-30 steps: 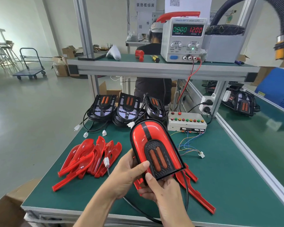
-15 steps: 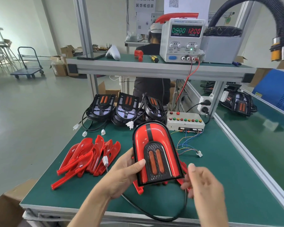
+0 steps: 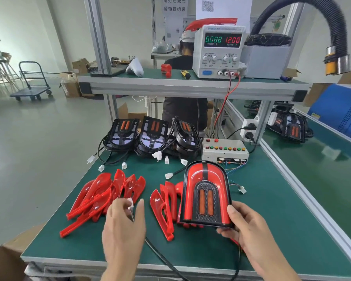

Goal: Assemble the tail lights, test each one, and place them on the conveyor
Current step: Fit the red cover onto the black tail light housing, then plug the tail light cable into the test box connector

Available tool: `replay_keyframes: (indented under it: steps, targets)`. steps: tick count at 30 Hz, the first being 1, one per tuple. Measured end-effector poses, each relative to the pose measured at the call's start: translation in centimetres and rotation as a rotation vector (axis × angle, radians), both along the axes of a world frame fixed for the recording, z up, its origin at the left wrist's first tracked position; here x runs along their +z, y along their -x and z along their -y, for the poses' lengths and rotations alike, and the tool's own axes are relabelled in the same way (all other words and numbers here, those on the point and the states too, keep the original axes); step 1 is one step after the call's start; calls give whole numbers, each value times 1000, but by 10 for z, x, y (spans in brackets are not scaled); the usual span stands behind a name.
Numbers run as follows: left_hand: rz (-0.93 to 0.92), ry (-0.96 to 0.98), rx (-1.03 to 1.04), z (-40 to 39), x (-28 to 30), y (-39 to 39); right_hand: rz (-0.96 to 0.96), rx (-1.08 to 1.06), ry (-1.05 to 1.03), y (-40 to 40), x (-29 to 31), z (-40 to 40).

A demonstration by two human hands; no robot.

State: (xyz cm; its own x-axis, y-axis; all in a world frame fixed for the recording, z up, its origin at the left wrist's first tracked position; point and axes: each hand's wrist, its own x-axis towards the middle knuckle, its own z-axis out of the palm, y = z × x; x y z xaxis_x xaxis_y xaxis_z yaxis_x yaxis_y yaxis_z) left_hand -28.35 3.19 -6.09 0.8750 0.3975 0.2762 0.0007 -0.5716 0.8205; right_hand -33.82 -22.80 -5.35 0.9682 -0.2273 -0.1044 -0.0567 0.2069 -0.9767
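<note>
- Since the earlier frame, the tail light (image 3: 206,196) has passed from the left hand (image 3: 123,226) to the right hand (image 3: 244,226), which grips its lower right corner, upright above the surface (image 3: 272,209).
- Left hand now pinches the white connector (image 3: 130,204) on its cable.
- Best next: keep the lamp steady and carry the plug squarely to the test box (image 3: 225,151).

The left hand (image 3: 123,226) is blurred, so its hold on the white plug (image 3: 130,203) cannot be made out. The black cable (image 3: 162,258) is cut off by the bottom edge. The seated person (image 3: 183,110) is mostly hidden behind the shelf (image 3: 190,86) and power supply (image 3: 219,51).
</note>
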Motion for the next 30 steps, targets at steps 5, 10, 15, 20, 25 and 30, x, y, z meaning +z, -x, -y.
replay_keyframes:
  steps: [5,10,15,20,25,30]
  targets:
    - [-517,-413,-39,-11,-17,3,-17,1,-13,2,-8,2]
    - [-495,-277,-69,-4,-8,1,-6,-58,-50,6,-3,19]
    - [-320,-59,-277,-3,15,7,-17,-209,-1,13,4,70]
    - [-246,-78,-455,19,35,-5,-110,-275,88,15,-6,116]
    - [-242,-97,-515,46,22,-12,-191,-307,112,13,-26,120]
    - [-127,-12,-420,57,10,-13,-197,-327,62,3,-31,110]
